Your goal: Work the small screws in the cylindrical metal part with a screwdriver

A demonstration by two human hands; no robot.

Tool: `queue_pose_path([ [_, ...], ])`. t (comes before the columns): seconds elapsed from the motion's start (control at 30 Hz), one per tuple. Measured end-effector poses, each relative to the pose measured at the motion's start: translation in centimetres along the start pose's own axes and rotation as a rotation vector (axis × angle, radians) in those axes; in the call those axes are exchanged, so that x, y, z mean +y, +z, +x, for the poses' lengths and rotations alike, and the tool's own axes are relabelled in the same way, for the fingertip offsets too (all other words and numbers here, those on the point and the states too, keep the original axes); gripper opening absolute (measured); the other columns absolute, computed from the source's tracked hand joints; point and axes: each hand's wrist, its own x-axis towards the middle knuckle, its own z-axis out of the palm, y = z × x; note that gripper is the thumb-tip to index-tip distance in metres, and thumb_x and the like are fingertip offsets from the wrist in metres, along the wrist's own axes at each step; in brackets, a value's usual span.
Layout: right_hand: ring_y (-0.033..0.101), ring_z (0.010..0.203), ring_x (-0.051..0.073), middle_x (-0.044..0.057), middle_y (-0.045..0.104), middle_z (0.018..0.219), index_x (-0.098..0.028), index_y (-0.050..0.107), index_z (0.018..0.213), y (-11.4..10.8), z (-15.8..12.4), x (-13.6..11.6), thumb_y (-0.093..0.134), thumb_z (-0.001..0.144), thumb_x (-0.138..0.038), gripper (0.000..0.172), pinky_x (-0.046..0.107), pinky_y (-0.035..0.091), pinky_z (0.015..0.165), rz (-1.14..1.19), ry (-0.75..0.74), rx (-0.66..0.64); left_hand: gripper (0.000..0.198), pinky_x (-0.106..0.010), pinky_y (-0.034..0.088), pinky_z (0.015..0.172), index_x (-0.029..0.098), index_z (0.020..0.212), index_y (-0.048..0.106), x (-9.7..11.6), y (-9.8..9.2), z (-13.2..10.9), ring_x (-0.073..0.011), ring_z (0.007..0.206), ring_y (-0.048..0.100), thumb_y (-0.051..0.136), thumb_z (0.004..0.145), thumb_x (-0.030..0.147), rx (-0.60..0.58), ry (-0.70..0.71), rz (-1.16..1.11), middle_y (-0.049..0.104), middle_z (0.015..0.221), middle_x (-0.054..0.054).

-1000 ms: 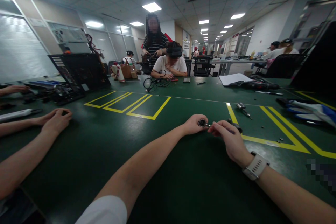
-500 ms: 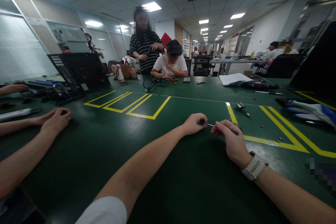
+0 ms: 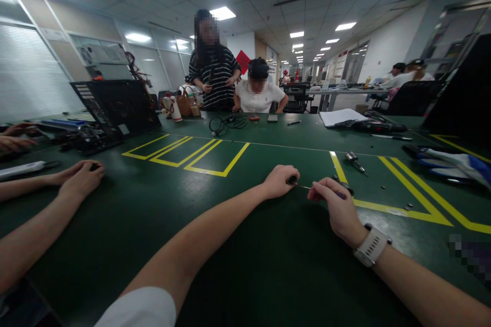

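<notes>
The L hand (image 3: 281, 182) is curled around a small round part (image 3: 292, 180), w/ fingers closed on it, and the part's dark round end looks out to the near right side. The R hand (image 3: 339, 209) is pinching a thin driver (image 3: 306, 187) btw. thumb and fingertips; its handle end lies back in the palm. The relation which matters most is this: the part lies to the left of the R hand, and the driver's long axis runs approx. left-right, w/ its thin shaft directed to the part. The L hand is of course the nearer one, because it holds the part itself; the R hand stands just beside, w/ a narrow gap which only the shaft crosses. Whether the tip touches the part or stops just before it, one cannot tell, and the part's own long axis is mostly hidden in the L hand. Both hands are low over the green table (image 3: 245, 245). Just behind the R hand a dark cylinder (image 3: 348, 187) is partly seen near the yellow tape (image 3: 399, 208). Farther, to the right, lies a metal piece (image 3: 351, 157) w/ a thin end, and a few small bits (image 3: 410, 206) lie nearer, by the tape.
</notes>
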Motion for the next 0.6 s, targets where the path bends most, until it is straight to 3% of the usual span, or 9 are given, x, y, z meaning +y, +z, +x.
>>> queue_pose_path([
  [0.4,0.056,0.061,0.017,0.002,0.061,0.06,-0.019,0.057,0.061,0.5,-0.2,0.3,0.057,0.076,-0.037,0.024,0.033,0.044,0.061,-0.03,0.074,-0.066,0.014,-0.025,0.041,0.067,0.016,0.076,0.055,-1.1,-0.3,-1.3,-0.0125,0.074,0.05,0.067,0.069,0.018,0.022,-0.162,-0.127,0.054,0.079,0.001],
  [0.6,0.057,0.081,0.02,0.007,0.062,0.087,-0.02,0.055,0.086,-0.3,1.8,-0.2,0.05,0.08,-0.042,0.023,0.034,0.047,0.07,-0.215,-0.005,0.068,0.015,-0.029,0.043,0.071,0.015,0.077,0.054,-1.6,0.0,-1.1,-0.0143,0.077,0.051,0.067,0.068,0.018,0.148,-0.268,-0.199,0.054,0.08,0.0],
])
